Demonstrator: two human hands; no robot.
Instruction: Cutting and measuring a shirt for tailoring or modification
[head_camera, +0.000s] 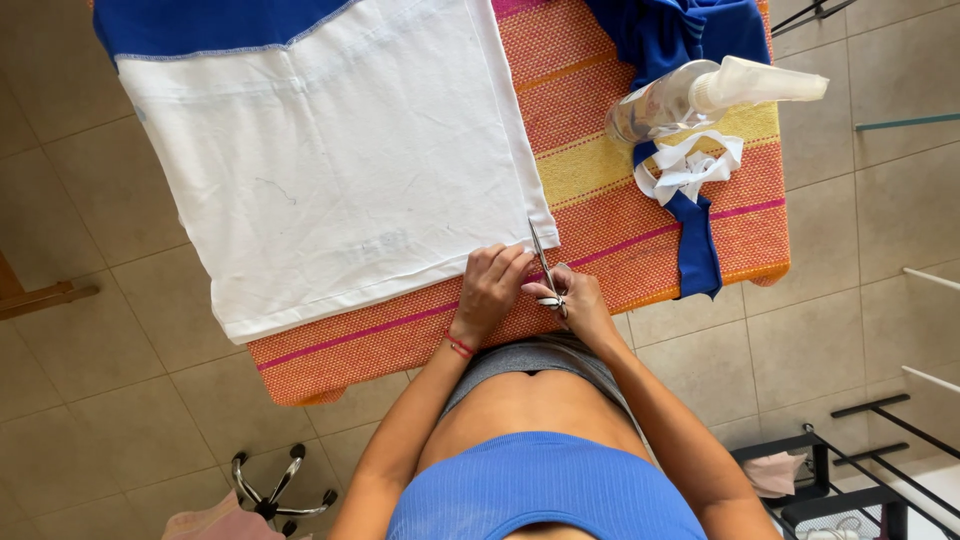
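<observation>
A white garment with a blue top panel (330, 150) lies flat on a table covered by an orange, yellow and pink striped cloth (600, 190). My right hand (580, 305) grips small metal scissors (545, 265), their blades pointing up at the garment's lower right corner. My left hand (490, 285), with a red bracelet on the wrist, rests fingers-down on the garment's bottom edge right beside the blades.
A clear spray bottle with a white nozzle (700, 95) lies at the table's right side on blue fabric (690, 30). White and blue fabric scraps (690, 180) lie below it. A chair base (280, 490) stands on the tiled floor, and a black metal rack (860, 470) is at lower right.
</observation>
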